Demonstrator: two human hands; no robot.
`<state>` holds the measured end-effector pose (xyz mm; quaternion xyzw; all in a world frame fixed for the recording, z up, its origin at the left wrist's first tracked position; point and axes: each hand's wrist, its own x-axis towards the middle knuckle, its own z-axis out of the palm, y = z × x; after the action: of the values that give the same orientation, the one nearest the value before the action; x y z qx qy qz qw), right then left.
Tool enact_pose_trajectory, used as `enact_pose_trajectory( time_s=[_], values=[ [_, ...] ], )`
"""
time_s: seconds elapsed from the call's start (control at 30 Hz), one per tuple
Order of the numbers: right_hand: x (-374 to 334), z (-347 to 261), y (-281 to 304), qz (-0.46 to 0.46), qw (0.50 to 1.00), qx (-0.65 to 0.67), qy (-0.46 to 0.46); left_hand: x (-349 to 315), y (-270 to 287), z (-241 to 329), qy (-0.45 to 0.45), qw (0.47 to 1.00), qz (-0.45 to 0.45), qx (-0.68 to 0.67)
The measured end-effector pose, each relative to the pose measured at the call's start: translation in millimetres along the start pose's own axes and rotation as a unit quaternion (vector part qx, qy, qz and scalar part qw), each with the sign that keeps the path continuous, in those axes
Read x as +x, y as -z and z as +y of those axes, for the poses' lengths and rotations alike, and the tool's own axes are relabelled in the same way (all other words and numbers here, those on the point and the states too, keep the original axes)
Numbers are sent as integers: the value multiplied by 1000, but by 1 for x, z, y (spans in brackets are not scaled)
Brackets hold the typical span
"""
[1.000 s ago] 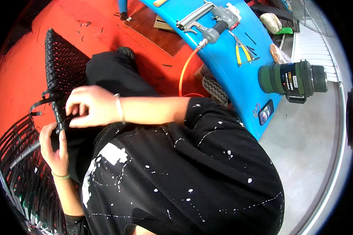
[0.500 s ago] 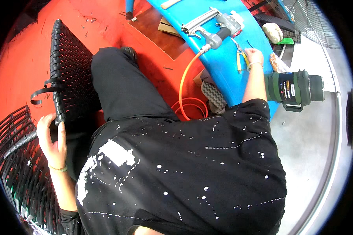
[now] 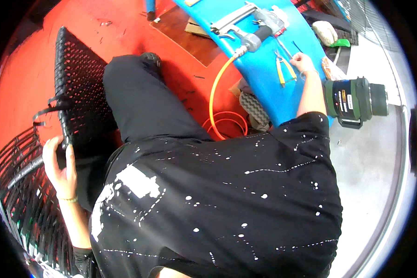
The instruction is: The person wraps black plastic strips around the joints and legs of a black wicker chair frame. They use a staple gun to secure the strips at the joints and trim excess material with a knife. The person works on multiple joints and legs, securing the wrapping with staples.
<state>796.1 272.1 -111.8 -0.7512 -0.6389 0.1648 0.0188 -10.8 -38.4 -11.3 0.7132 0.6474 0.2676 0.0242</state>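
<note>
Person seated, seen from above by a head camera, in a black shirt (image 3: pixel 217 199) speckled with white and black trousers (image 3: pixel 148 102), on a red floor (image 3: pixel 88 28). At ten o'clock stands a black woven panel (image 3: pixel 83 88), its long edge upright, with loose black strips (image 3: pixel 51 111) curling from that edge. Just below nine o'clock, the left hand (image 3: pixel 60 169) holds the panel's lower corner, narrowly pinched between thumb and fingers. Behind that hand, at eight o'clock, sits a black slatted frame (image 3: pixel 30 204). The right arm reaches toward two o'clock, where the right hand (image 3: pixel 302 62) is over a blue table (image 3: pixel 273 99), its fingers curled narrow around the near end of a slim grey rod (image 3: pixel 284 47) that points toward eleven o'clock. Just beside it on the table lie yellow-handled pliers (image 3: pixel 280 73), handles apart. At one o'clock is a grey air-powered gun (image 3: pixel 264 31), its orange hose (image 3: pixel 216 85) dropping to the floor near twelve o'clock. Between two and three o'clock, near the right forearm, is a green-and-black lens-shaped cylinder (image 3: pixel 356 99)
</note>
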Motion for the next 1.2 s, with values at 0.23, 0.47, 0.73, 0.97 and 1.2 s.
enact_pose_trajectory(
  time_s=[0.23, 0.47, 0.73, 0.97, 1.2],
  values=[
    [-37, -24, 13, 262, 952, -81, 135, 26, 0, 23, -17, 999, 9, 28],
    [-9, 76, 27, 295, 947, -106, -65, 44, -23, 11, -85, 994, 69, -30],
    [-124, -218, 32, 193, 932, 205, 229, 40, -26, 13, -91, 992, 88, -6],
    [-283, -436, -54, -399, 726, 483, 285, 43, -24, 18, -106, 991, 84, 3],
    [-287, -460, -74, -399, 727, 474, 297, 44, -25, 21, -113, 990, 89, 1]
  ],
)
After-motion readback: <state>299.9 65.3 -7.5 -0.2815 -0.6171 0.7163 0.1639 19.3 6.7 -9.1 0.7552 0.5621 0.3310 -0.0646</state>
